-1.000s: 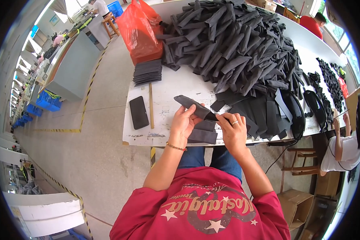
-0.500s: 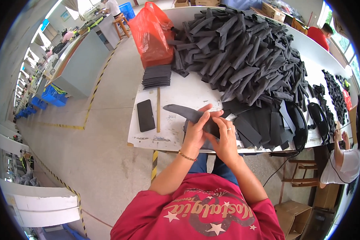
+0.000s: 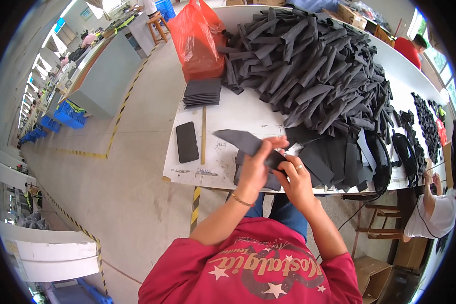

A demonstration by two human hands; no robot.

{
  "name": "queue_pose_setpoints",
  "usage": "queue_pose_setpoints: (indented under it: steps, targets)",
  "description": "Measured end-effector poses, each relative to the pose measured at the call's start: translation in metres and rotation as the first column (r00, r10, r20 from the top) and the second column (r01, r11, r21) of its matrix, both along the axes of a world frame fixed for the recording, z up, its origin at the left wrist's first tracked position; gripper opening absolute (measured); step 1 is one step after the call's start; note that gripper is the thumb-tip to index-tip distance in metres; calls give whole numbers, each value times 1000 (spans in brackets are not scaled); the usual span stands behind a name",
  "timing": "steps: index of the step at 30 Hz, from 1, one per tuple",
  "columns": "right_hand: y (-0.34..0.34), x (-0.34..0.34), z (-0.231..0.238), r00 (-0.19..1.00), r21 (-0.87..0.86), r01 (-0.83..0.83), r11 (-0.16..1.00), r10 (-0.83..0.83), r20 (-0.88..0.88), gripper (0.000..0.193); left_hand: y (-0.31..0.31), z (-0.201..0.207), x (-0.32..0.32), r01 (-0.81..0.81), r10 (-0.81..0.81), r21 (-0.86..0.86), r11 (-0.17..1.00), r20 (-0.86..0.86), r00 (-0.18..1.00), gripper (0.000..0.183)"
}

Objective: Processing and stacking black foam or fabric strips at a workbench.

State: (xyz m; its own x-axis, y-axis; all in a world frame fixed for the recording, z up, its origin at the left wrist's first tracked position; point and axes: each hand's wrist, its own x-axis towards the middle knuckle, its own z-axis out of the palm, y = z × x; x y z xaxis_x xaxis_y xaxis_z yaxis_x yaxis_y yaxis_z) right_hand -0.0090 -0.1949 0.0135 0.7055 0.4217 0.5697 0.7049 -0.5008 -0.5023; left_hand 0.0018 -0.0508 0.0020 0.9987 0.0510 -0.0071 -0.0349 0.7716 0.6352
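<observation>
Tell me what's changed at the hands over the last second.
The left hand has shifted rightward along the dark strip, closer to the right hand, leaving more strip sticking out leftward. Both hands still hold it; nothing else was visibly taken up. The phone, dark pile and red bag stayed put.

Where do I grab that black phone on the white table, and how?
Probably by its two long edges, around the middle: the black phone lies flat, and that's its narrow way across. Come down from above and from the left, perhaps with the left hand, because a thin tan stick lies close along its right.
</observation>
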Motion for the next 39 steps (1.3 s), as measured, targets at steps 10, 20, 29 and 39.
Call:
queue_pose_setpoints:
  steps: [10,20,29,39]
  targets:
    - [-12,3,0,990,-76,-100,992,91,-111,31,2,-3,-7,-19,10,-111,994,-82,997,33]
    - [-8,8,10,990,97,-139,986,141,-16,17,-1,22,-7,-193,198,-101,976,44,979,31]
    - [-3,8,17,989,96,-149,984,150,-3,18,-6,13,-13,-153,165,-164,974,59,985,31]
    - [5,7,12,985,77,-173,982,174,-9,17,-11,1,-17,-129,130,-238,963,-12,991,30]
